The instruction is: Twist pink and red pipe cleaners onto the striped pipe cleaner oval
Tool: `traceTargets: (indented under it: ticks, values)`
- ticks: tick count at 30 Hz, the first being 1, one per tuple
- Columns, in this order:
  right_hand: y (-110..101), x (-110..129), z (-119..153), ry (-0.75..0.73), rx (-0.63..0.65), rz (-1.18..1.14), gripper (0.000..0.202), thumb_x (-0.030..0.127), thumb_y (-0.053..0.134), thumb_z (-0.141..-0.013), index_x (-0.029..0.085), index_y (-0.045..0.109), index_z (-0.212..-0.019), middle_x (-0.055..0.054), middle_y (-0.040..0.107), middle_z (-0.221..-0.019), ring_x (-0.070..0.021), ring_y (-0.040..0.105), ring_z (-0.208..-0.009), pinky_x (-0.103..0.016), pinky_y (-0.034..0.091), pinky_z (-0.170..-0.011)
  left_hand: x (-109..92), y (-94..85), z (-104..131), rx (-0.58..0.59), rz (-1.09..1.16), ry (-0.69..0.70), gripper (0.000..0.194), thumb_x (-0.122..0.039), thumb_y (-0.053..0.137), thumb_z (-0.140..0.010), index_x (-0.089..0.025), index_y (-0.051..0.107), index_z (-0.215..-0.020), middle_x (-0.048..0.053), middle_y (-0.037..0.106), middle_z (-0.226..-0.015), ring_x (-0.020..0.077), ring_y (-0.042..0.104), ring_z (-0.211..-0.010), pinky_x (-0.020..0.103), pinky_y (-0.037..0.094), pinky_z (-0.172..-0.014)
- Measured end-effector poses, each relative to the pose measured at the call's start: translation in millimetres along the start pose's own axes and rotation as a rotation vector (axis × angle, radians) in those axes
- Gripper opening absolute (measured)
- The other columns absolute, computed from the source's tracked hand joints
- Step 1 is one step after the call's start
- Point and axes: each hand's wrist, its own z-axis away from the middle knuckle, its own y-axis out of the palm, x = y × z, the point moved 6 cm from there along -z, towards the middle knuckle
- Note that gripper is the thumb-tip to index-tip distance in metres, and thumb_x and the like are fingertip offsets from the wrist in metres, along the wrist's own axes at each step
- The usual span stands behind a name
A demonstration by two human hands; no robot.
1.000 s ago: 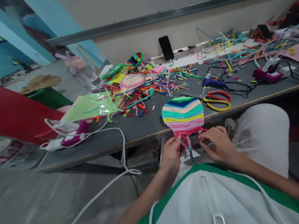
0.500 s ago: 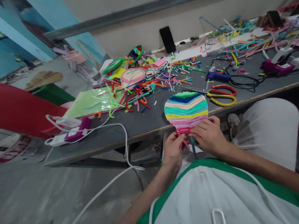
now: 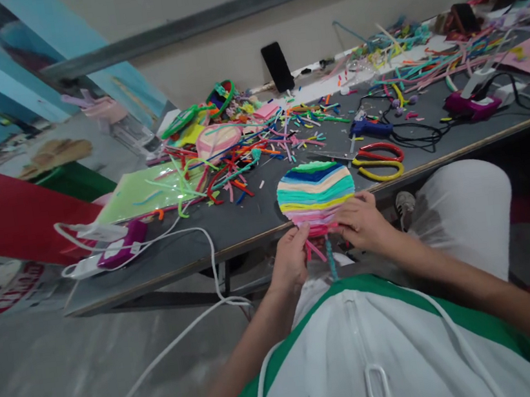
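Note:
A round disc of striped pipe cleaners [image 3: 315, 187] rests partly over the table's front edge, its bands running from green and blue down through cream, teal and yellow to pink. My left hand [image 3: 291, 257] pinches its lower left pink edge, where loose pink pipe cleaner ends [image 3: 317, 251] stick out below. At the lower right edge, the fingers of my right hand [image 3: 364, 221] are closed on the disc. A blue-green fuzzy stem [image 3: 331, 260] hangs under it, between my hands. Scissors with red and yellow handles [image 3: 380, 160] lie just beyond the disc on the right.
Cut pipe cleaner pieces [image 3: 241, 169] litter the grey table [image 3: 248, 217]. A blue glue gun [image 3: 370, 127] lies behind the scissors, and a phone [image 3: 277, 66] leans on the wall. White cables run from a purple-and-white plug block [image 3: 122, 244] over the table's edge.
The whole view has shifted, so the table and disc appear farther left. Both hands stay at the disc's lower edge; more of the loose pink ends now shows beside my left fingers.

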Motion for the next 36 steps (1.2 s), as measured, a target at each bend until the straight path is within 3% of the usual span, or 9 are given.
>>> traceTargets:
  ticks: [4, 7, 9, 11, 16, 21, 25, 36]
  values:
    - [-24.4, -21.4, -1.7, 0.126, -0.140, -0.111, 0.017, 0.029, 0.054, -0.087, 0.024, 0.070, -0.089, -0.004, 0.070, -0.093, -0.0181, 0.058, -0.093, -0.039, 0.027, -0.093, -2.8, -3.2, 3.2, 0.035, 0.028, -0.074, 0.025, -0.041, 0.068, -0.073, -0.016, 0.065, -0.071, 0.003, 0.065, -0.062, 0.0122, 0.055, -0.051, 0.024, 0.042, -0.050]
    - [-38.8, -47.6, 10.1, 0.384, -0.384, -0.296, 0.022, 0.028, 0.053, -0.085, 0.022, 0.065, -0.103, -0.006, 0.065, -0.095, -0.0183, 0.057, -0.090, -0.035, 0.037, -0.085, -4.8, -7.1, 5.2, 0.009, 0.001, -0.103, 0.028, -0.042, 0.069, -0.071, -0.014, 0.066, -0.072, 0.003, 0.065, -0.060, 0.0121, 0.055, -0.049, 0.023, 0.042, -0.048]
    - [-33.9, -62.5, 22.6, 0.555, -0.475, -0.518, 0.029, 0.029, 0.057, -0.081, 0.021, 0.060, -0.108, -0.004, 0.061, -0.090, -0.0164, 0.056, -0.082, -0.032, 0.041, -0.077, -5.6, -7.7, 5.5, 0.003, -0.005, -0.107, 0.030, -0.044, 0.070, -0.069, -0.014, 0.065, -0.070, 0.003, 0.065, -0.061, 0.0125, 0.056, -0.050, 0.023, 0.042, -0.048]
    - [-18.7, -68.7, 33.3, 0.684, -0.454, -0.762, 0.035, 0.031, 0.061, -0.076, 0.020, 0.056, -0.109, -0.001, 0.059, -0.086, -0.0145, 0.054, -0.077, -0.029, 0.042, -0.073, -6.1, -7.4, 5.1, 0.010, -0.009, -0.103, 0.032, -0.045, 0.071, -0.068, -0.013, 0.065, -0.070, 0.003, 0.065, -0.061, 0.0128, 0.057, -0.051, 0.022, 0.041, -0.047]
    - [23.7, -52.8, 52.2, 0.942, -0.195, -1.100, 0.040, 0.041, 0.070, -0.068, 0.020, 0.055, -0.098, 0.001, 0.061, -0.081, -0.0121, 0.054, -0.066, -0.025, 0.041, -0.061, -6.8, -7.0, 3.8, 0.041, -0.012, -0.095, 0.031, -0.042, 0.071, -0.068, -0.012, 0.065, -0.070, 0.003, 0.063, -0.059, 0.0125, 0.055, -0.048, 0.024, 0.043, -0.049]
    - [42.8, -36.7, 51.1, 0.863, -0.019, -1.086, 0.033, 0.045, 0.071, -0.068, 0.017, 0.062, -0.082, 0.001, 0.059, -0.066, -0.0115, 0.050, -0.059, -0.025, 0.039, -0.058, -3.0, -9.0, 2.1, 0.085, -0.009, -0.127, 0.026, -0.038, 0.071, -0.069, -0.013, 0.063, -0.070, 0.002, 0.062, -0.060, 0.0136, 0.057, -0.051, 0.025, 0.043, -0.052]
    - [45.6, -38.3, 49.6, 0.803, -0.016, -1.111, 0.030, 0.046, 0.064, -0.075, 0.016, 0.062, -0.072, 0.001, 0.056, -0.063, -0.0113, 0.049, -0.060, -0.025, 0.039, -0.059, 0.8, -15.0, -0.9, 0.105, -0.056, -0.164, 0.028, -0.039, 0.071, -0.070, -0.013, 0.062, -0.072, 0.001, 0.059, -0.059, 0.0113, 0.054, -0.049, 0.021, 0.037, -0.046]
    - [43.1, -34.1, 48.0, 0.802, 0.045, -1.037, 0.029, 0.044, 0.063, -0.073, 0.017, 0.061, -0.063, 0.000, 0.057, -0.056, -0.0110, 0.046, -0.055, -0.023, 0.035, -0.052, -6.1, -26.2, -6.1, 0.131, -0.227, -0.183, 0.041, -0.046, 0.073, -0.067, -0.014, 0.050, -0.056, -0.007, 0.039, -0.042, 0.0029, 0.030, -0.035, 0.019, 0.019, -0.037]
